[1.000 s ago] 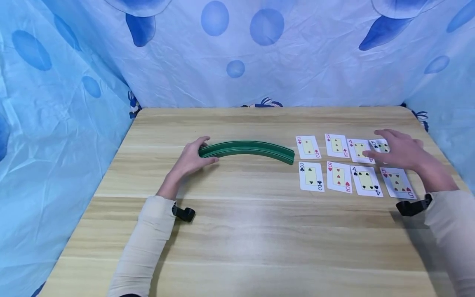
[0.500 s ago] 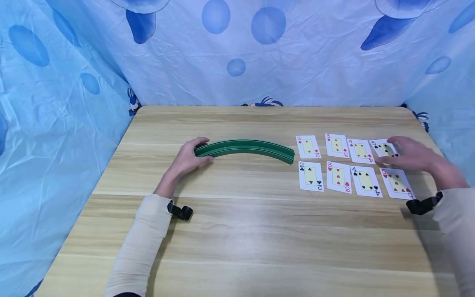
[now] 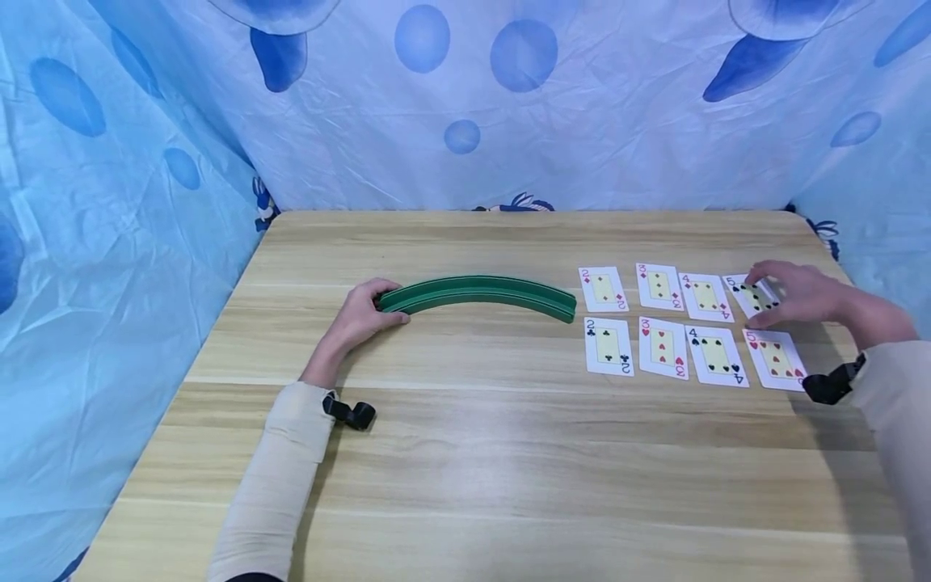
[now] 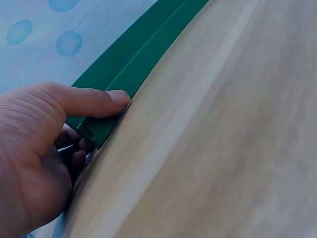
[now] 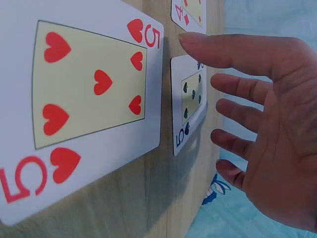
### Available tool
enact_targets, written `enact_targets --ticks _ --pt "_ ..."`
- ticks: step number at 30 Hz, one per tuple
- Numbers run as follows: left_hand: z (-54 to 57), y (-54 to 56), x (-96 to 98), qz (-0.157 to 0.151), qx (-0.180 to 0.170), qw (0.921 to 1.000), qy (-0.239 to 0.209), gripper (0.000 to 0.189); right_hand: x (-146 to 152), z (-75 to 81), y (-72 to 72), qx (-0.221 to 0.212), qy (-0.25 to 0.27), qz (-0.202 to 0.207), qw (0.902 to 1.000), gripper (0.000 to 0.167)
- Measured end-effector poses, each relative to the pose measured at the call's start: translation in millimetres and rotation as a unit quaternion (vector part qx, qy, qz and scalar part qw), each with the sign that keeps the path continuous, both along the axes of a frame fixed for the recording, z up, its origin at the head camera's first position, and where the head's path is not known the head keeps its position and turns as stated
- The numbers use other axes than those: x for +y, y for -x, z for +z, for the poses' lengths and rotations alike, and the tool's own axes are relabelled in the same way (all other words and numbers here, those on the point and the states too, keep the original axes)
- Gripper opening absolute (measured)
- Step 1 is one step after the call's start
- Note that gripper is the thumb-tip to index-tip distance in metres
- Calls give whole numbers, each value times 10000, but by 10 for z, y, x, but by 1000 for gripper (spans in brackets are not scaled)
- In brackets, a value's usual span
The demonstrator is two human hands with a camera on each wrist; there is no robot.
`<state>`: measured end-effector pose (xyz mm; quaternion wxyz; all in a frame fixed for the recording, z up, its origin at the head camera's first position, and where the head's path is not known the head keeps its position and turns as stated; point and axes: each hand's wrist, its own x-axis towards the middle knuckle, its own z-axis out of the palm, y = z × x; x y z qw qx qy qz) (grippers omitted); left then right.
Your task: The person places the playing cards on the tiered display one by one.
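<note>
My left hand [image 3: 360, 314] grips the left end of a green curved card holder [image 3: 480, 288]. In the left wrist view the thumb [image 4: 116, 97] presses on the holder's face, while the fingers are partly hidden behind its end. At the right, my right hand [image 3: 815, 295] reaches over a black five playing card [image 3: 745, 293], which lies on the table. The right wrist view has the thumb [image 5: 198, 44] at one edge of this card and the fingers spread beyond it. Closer to that camera lies the five of hearts [image 5: 104, 82].
Two rows of face-up cards lie between the holder and my right hand, among them the two of diamonds [image 3: 602, 288], the two of clubs [image 3: 608, 346] and the four of spades [image 3: 717, 356]. A blue patterned curtain [image 3: 465, 97] surrounds the wooden table [image 3: 473, 469].
My right hand has moved right, from over the four of diamonds to the black five. The left hand and the holder's left end have shifted slightly left.
</note>
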<state>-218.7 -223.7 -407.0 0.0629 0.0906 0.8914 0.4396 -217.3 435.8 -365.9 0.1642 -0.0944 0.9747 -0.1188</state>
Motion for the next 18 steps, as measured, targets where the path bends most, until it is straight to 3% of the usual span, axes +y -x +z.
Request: enact_targets --ticks 18 --pt "11 -31 20 15 162 9998 68 40 23 -82 32 55 135 -136 9998 74"
